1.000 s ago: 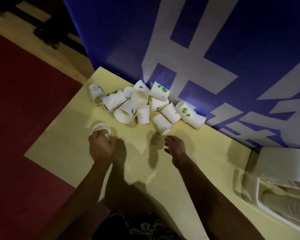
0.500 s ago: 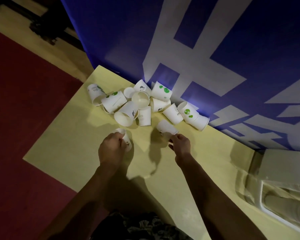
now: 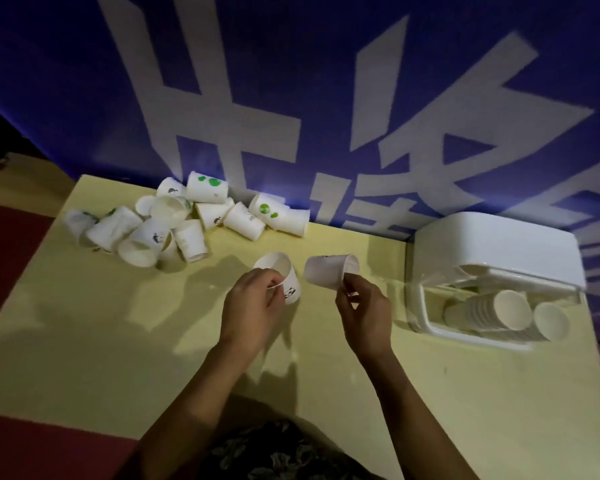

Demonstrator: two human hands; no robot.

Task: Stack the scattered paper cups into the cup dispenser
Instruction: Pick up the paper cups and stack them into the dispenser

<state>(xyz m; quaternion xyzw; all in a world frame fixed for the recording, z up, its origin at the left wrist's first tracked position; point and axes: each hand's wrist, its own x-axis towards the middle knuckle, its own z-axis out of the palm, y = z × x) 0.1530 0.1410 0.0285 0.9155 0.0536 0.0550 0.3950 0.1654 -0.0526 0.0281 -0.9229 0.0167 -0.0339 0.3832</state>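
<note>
My left hand (image 3: 253, 306) pinches the rim of a white paper cup (image 3: 284, 278) that stands mouth up above the table. Just to its right, my right hand (image 3: 362, 310) holds a second white cup (image 3: 329, 271) lying sideways, its base pointing left toward the first cup. A small gap separates the two cups. Several more white cups, some with green dots, lie in a heap (image 3: 184, 223) at the table's far left. The white cup dispenser (image 3: 499, 251) sits at the right with a row of nested cups (image 3: 492, 311) in its clear tray.
A pale yellow table (image 3: 118, 341) carries everything. A blue wall with large white characters (image 3: 291, 98) runs along its far edge. Red floor (image 3: 7, 237) shows to the left. My patterned clothing (image 3: 274, 455) is at the bottom edge.
Both hands lifted their cups off the table and brought them toward each other at the centre. My view swung right, bringing the dispenser fully into sight.
</note>
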